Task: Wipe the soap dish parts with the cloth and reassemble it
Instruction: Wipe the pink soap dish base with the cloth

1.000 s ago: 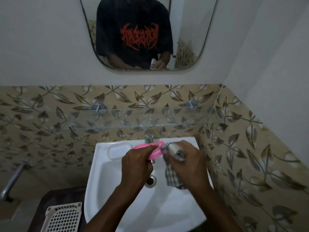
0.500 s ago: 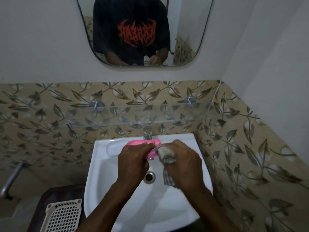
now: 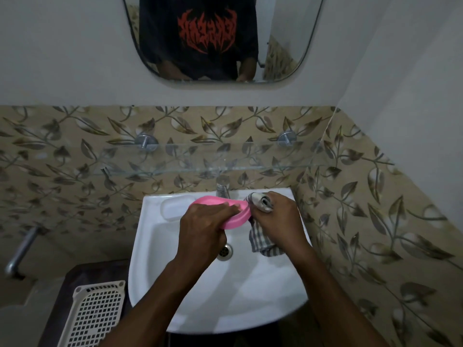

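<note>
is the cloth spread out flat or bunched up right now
Bunched up. The cloth is wadded in the right hand, its loose end hanging below over the sink.

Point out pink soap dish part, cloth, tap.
pink soap dish part (image 3: 238,219): head view, right outer wall.
cloth (image 3: 260,240): head view, checked hanging part.
tap (image 3: 222,187): head view, metal body.

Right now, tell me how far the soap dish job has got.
Done: nothing I can confirm. In hand: the left hand holds the pink dish part over the sink while the right hand presses the checked cloth against its end. Left: reassembly; no second part in view.
</note>
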{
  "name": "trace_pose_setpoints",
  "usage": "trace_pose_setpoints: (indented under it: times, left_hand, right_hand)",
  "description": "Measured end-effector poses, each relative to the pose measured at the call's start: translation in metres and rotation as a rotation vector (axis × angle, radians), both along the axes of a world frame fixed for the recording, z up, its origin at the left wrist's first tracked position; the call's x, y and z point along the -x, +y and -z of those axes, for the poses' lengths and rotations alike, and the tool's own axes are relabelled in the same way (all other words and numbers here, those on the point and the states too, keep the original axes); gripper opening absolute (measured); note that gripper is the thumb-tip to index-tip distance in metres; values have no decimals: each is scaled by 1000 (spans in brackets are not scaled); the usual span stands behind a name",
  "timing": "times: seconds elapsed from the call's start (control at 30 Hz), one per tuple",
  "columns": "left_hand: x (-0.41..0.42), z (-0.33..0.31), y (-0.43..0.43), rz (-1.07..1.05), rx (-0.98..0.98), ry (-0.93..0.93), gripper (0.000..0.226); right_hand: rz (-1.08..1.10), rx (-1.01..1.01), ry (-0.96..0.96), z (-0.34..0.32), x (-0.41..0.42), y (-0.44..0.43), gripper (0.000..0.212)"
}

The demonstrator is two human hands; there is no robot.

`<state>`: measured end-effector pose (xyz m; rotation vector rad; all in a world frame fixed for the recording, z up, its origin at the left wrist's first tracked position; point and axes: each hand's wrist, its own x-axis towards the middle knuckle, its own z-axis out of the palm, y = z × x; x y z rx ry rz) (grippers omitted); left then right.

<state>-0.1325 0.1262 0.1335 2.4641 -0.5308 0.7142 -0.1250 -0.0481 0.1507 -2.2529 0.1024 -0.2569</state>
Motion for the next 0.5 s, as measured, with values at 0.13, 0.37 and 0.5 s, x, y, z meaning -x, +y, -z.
trace_pose_setpoints:
  times: [0.13,0.37,0.5]
  left_hand:
    - [-5,-6,2,-39,16,31,52]
    - [-4,0,6,-7,57,12,50]
    - [-4,-6,-3,139,379,155,39]
  right_hand:
    - [13,-100,-69,-4,10,1,10]
    - [31,9,-126,-3,15,13,16]
    - [-55,-486,298,0,9,6,8]
